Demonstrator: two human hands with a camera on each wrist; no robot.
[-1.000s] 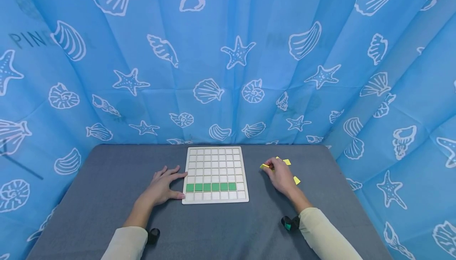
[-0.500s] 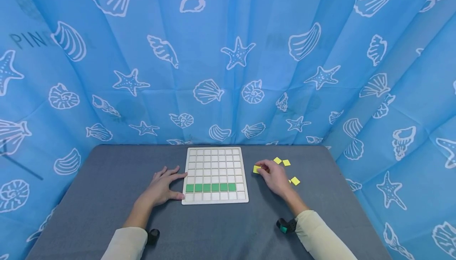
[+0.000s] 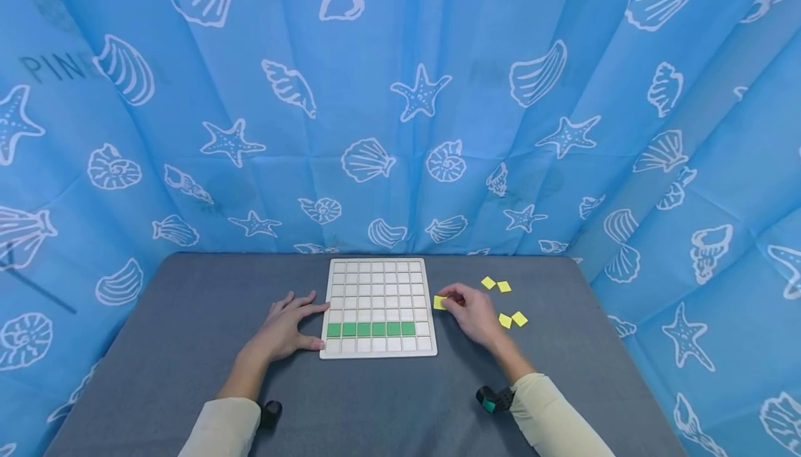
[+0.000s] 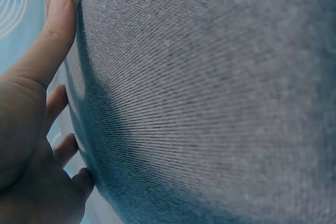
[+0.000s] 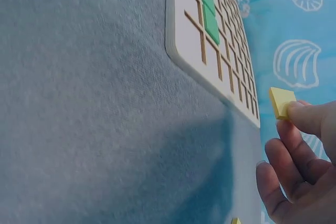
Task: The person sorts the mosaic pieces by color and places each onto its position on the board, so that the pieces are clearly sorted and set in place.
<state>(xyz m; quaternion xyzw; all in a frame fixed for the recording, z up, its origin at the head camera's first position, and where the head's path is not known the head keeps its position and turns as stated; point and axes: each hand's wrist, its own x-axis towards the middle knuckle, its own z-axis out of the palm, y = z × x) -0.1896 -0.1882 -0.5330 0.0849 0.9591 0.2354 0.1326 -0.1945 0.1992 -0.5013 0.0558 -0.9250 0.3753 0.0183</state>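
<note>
A white grid board (image 3: pixel 378 290) lies flat on the table, with a row of several green tiles (image 3: pixel 364 330) set in its second row from the near side. My left hand (image 3: pixel 283 330) rests at the board's left edge, fingers spread, thumb touching the near left corner; in the left wrist view the thumb (image 4: pixel 52 40) presses on the rim. Between thumb and fingertips my right hand (image 3: pixel 473 312) pinches a yellow square tile (image 5: pixel 282 102), just off the board's right edge. In the right wrist view the other fingers are loosely bent.
Several loose yellow tiles lie right of my right hand, among them a back one (image 3: pixel 488 282) and a front one (image 3: pixel 519 318). The grey cloth table (image 3: pixel 375 401) ends at a blue curtain (image 3: pixel 400 130) with white shells and starfish.
My right hand has moved left with the yellow tile from beside the loose ones to near the board's right edge. The left hand has stayed in place.
</note>
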